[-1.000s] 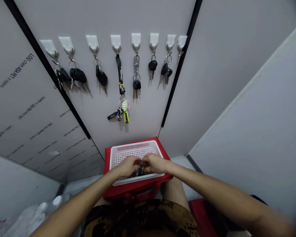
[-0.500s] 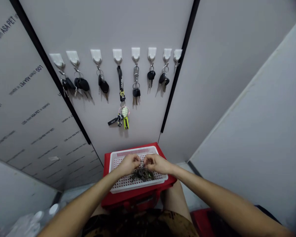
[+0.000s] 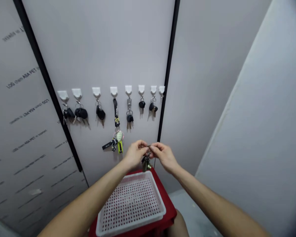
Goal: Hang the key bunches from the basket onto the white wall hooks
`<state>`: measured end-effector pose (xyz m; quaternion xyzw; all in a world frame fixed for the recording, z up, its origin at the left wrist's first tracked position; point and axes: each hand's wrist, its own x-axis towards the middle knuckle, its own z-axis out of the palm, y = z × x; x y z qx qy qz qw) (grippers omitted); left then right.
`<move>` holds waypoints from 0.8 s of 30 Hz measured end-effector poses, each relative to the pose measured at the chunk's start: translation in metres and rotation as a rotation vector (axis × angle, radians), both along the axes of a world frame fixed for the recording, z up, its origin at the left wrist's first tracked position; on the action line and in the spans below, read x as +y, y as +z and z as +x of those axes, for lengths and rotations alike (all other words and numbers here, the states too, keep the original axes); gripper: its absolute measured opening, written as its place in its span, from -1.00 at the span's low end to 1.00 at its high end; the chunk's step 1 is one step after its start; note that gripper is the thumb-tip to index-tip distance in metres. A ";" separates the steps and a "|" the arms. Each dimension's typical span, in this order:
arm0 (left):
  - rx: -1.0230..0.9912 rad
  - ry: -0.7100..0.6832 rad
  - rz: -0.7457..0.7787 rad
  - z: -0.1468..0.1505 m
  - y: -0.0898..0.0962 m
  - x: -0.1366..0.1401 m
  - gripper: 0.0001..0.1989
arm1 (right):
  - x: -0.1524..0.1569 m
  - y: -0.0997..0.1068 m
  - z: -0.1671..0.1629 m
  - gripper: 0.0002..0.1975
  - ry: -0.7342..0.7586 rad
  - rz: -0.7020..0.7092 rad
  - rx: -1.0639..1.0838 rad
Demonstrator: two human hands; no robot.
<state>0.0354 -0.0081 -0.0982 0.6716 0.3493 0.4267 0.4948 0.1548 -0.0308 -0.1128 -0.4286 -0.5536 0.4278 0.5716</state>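
Observation:
Between my two hands, in front of the wall panel, hangs a bunch of keys (image 3: pixel 146 162) with dark and greenish pieces below its ring. My left hand (image 3: pixel 136 153) pinches the top of the bunch from the left. My right hand (image 3: pixel 163 154) pinches it from the right, and the fingertips of both hands nearly meet. Below them a white perforated basket (image 3: pixel 151 214) lies on a red surface (image 3: pixel 169 210). Above and to the left, a black lanyard (image 3: pixel 116 113) with charms and a yellow-green tag hangs from a hook.
A row of white hooks (image 3: pixel 113 91) runs along the panel, most with keys, such as the black-headed keys (image 3: pixel 101 113). The rightmost hook (image 3: pixel 161 90) has no key bunch. Black strips (image 3: pixel 170 56) border the panel, and a pale wall (image 3: pixel 261 115) stands at right.
Both hands have lifted the key bunch up out of the basket toward the panel. The view has tilted up, so the hooks sit lower in the picture.

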 end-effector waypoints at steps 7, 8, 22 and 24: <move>-0.065 0.125 0.343 0.038 0.066 0.019 -0.73 | 0.034 0.088 0.031 -0.85 -0.260 0.260 0.100; -0.037 0.131 0.377 0.041 0.072 0.020 -0.71 | 0.041 0.098 0.035 -0.87 -0.297 0.283 0.120; 0.211 0.144 0.373 0.017 0.055 0.017 -0.68 | 0.091 0.142 0.046 -0.90 -0.559 0.193 0.064; 0.196 0.151 0.346 0.010 0.051 0.018 -0.69 | 0.091 0.140 0.047 -0.94 -0.572 0.198 0.059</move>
